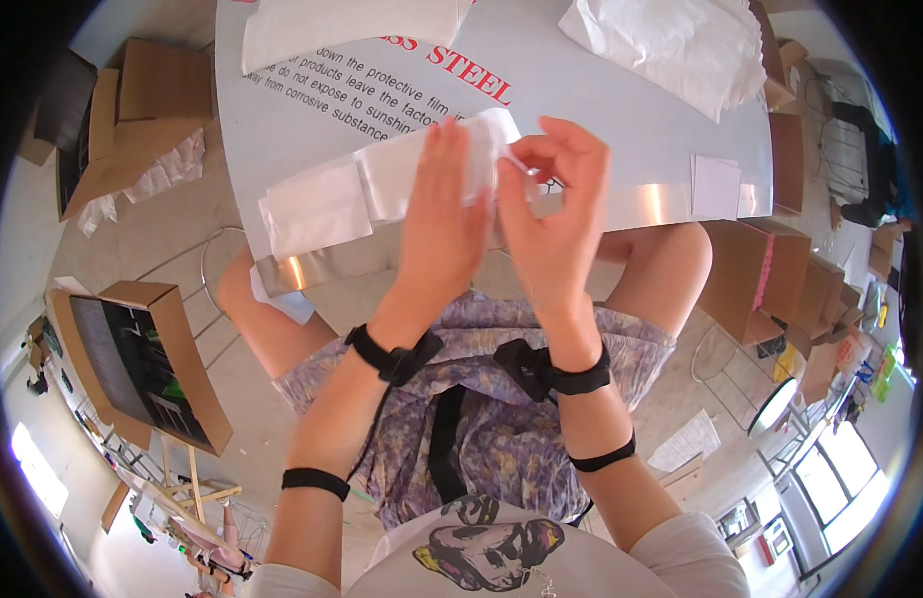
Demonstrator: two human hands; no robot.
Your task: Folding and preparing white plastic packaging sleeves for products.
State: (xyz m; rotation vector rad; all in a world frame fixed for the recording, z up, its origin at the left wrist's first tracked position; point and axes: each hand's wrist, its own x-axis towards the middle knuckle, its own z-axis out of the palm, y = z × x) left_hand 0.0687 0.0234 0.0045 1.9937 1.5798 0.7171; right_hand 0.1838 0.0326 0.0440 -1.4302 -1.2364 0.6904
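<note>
Both hands meet over the counter's (621,120) near edge: the left hand (443,224) lies flat against a white film strip (382,179), steadying it, while the right hand (551,199) seemingly pinches its end.

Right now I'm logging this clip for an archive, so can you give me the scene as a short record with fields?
Left hand: left hand flat against a white translucent film strip
Right hand: right hand pinching the strip's end between the fingertips
Surface: round steel-grey table with red and black print
On table: crumpled white sheet, small white square
Around: open cardboard box on the floor at left
</note>
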